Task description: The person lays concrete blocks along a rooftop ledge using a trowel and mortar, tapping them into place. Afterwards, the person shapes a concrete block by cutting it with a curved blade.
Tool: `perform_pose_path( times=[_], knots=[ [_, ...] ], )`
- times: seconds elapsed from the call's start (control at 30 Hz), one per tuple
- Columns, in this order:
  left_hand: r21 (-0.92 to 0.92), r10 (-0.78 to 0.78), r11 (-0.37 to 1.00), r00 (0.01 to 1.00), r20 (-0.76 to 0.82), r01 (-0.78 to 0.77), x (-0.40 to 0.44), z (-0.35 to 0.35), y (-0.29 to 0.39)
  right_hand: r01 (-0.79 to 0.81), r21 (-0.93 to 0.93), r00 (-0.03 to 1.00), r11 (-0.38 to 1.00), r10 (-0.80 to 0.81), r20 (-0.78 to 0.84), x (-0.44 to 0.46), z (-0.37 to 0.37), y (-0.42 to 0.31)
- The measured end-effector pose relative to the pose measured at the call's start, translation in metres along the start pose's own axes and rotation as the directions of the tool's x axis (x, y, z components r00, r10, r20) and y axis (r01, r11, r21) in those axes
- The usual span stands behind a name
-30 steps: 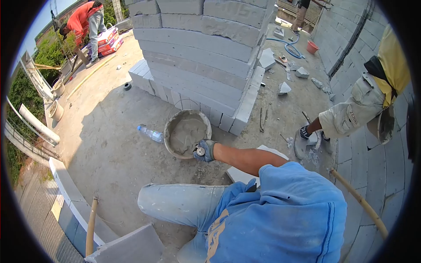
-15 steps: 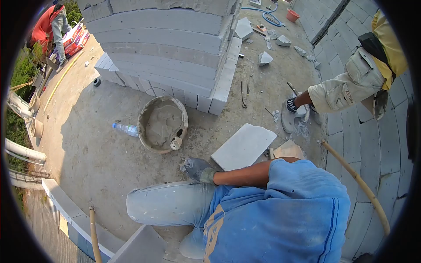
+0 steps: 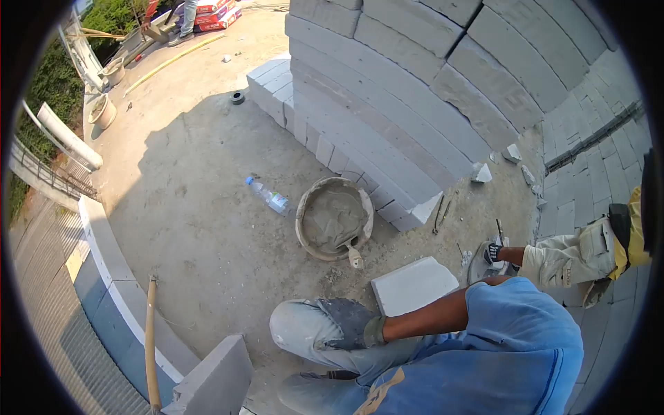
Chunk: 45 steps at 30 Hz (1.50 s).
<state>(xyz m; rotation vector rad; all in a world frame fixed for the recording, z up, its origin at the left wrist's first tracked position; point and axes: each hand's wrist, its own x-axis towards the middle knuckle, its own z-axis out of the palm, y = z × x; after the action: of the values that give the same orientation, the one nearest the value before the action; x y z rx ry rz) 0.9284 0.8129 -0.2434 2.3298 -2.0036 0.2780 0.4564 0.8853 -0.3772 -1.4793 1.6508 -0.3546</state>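
Note:
My right hand (image 3: pixel 344 323), in a dark grey dusty glove, rests on my bent knee in pale jeans (image 3: pixel 294 321). It looks laid flat and holds no object that I can see. My left hand does not show. Beyond the knee stands a round tub (image 3: pixel 304 243) of wet grey mortar (image 3: pixel 335 216), with a tool's pale, crusted handle (image 3: pixel 355 259) sticking over its rim. A clear plastic bottle with a blue cap (image 3: pixel 275 201) lies beside the tub. Close to my right forearm, a white block (image 3: pixel 413 285) lies flat on the floor.
A light block wall (image 3: pixel 387 90) rises behind the tub. A co-worker's leg (image 3: pixel 564 261) is at right. Another person (image 3: pixel 188 17) stands near stacked bags (image 3: pixel 216 15). A grey block (image 3: pixel 218 377), wooden pole (image 3: pixel 151 339) and low ledge (image 3: pixel 131 297) are at lower left.
My view has swung left, so the tub, bottle and white block appear farther right. My right hand has moved from beside the knee to on top of it.

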Motion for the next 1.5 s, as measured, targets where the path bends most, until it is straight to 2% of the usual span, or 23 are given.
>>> perform_pose_path(
  times=[0.1,0.13,0.2,0.23,0.3,0.33,0.4,0.43,0.47,0.53,0.57,0.63,0.8,0.9,0.93,1.0,1.07,1.13,1.17,1.3,1.37,1.43,1.5],
  knots=[
    [-0.011,-0.057,0.998,0.998,0.004,0.057,-0.011,0.007,-0.004,-0.098,-0.042,0.992,0.994,0.101,0.078,-0.004,-0.039,-0.014],
    [-0.048,-0.059,0.997,0.998,-0.006,0.059,-0.008,-0.005,0.010,-0.055,-0.056,0.994,0.997,0.060,0.093,-0.008,-0.055,-0.022],
    [-0.260,-0.144,0.956,0.990,-0.009,0.137,0.012,-0.043,0.045,-0.290,-0.124,0.939,0.949,0.307,0.158,-0.017,-0.083,-0.040],
    [-0.256,-0.155,0.956,0.988,-0.019,0.145,0.020,-0.045,0.043,-0.274,-0.126,0.943,0.953,0.292,0.160,-0.022,-0.093,-0.049],
    [-0.297,-0.144,0.939,0.982,0.122,0.174,0.016,-0.042,0.026,-0.406,-0.338,0.872,0.849,0.471,0.135,-0.032,-0.106,-0.058],
    [-0.300,-0.157,0.936,0.981,0.118,0.186,0.015,-0.059,0.028,-0.396,-0.347,0.876,0.850,0.463,0.134,-0.039,-0.113,-0.065],
    [-0.073,0.022,0.997,0.943,0.333,0.002,0.023,-0.091,0.038,-0.524,-0.308,0.758,0.794,0.599,0.258,-0.048,-0.124,-0.080],
    [0.048,-0.109,0.994,0.791,0.602,0.101,0.029,-0.098,0.040,-0.517,-0.313,0.765,0.797,0.594,0.249,-0.053,-0.124,-0.082],
    [0.042,-0.116,0.993,0.793,0.599,0.114,0.033,-0.096,0.041,-0.506,-0.313,0.761,0.804,0.587,0.277,-0.060,-0.124,-0.082],
    [-0.203,-0.115,0.944,0.837,0.535,0.259,0.028,-0.065,0.021,-0.495,-0.320,0.748,0.808,0.583,0.316,-0.071,-0.129,-0.085],
    [-0.056,-0.176,0.969,0.832,0.525,0.241,0.013,-0.023,-0.007,-0.535,-0.301,0.726,0.789,0.612,0.314,-0.075,-0.134,-0.088],
    [-0.005,-0.204,0.968,0.801,0.564,0.250,0.017,-0.019,-0.007,-0.581,-0.299,0.687,0.757,0.653,0.318,-0.092,-0.140,-0.084],
    [0.066,-0.258,0.957,0.728,0.635,0.281,0.026,-0.033,-0.003,-0.455,-0.426,0.698,0.782,0.610,0.375,-0.076,-0.185,-0.077],
    [0.039,-0.269,0.948,0.731,0.627,0.316,0.059,-0.037,0.005,-0.557,-0.476,0.531,0.680,0.733,0.426,-0.028,-0.227,-0.099],
    [0.065,-0.265,0.951,0.688,0.676,0.303,0.074,-0.042,0.015,-0.444,-0.487,0.650,0.752,0.644,0.402,-0.012,-0.245,-0.113],
    [0.128,-0.265,0.954,0.565,0.781,0.272,0.082,-0.069,0.034,-0.449,-0.463,0.825,0.764,0.553,0.113,0.020,-0.250,-0.109],
    [0.159,-0.260,0.959,0.500,0.826,0.237,0.086,-0.073,0.040,-0.285,-0.547,0.893,0.788,0.426,0.148,0.062,-0.261,-0.108],
    [0.193,-0.319,0.938,0.507,0.801,0.287,0.079,-0.055,0.055,-0.304,-0.617,0.880,0.726,0.462,0.110,0.109,-0.267,-0.114],
    [0.207,-0.369,0.903,0.434,0.821,0.377,0.084,-0.056,0.062,-0.253,-0.635,0.870,0.730,0.459,0.181,0.130,-0.272,-0.118],
    [0.225,-0.423,0.850,0.364,0.829,0.476,0.061,-0.043,0.070,-0.066,-0.619,0.836,0.782,0.382,0.394,0.178,-0.318,-0.221],
    [0.142,-0.458,0.797,0.434,0.776,0.588,0.066,-0.052,0.088,-0.241,-0.597,0.938,0.765,0.341,0.059,0.198,-0.277,-0.160],
    [0.058,-0.505,0.730,0.481,0.716,0.681,0.079,-0.075,0.111,-0.153,-0.511,0.911,0.846,0.321,0.258,0.214,-0.280,-0.164],
    [0.053,-0.562,0.695,0.495,0.662,0.717,0.100,-0.089,0.132,0.147,-0.514,0.950,0.845,0.023,0.310,0.230,-0.276,-0.199]
  ],
)
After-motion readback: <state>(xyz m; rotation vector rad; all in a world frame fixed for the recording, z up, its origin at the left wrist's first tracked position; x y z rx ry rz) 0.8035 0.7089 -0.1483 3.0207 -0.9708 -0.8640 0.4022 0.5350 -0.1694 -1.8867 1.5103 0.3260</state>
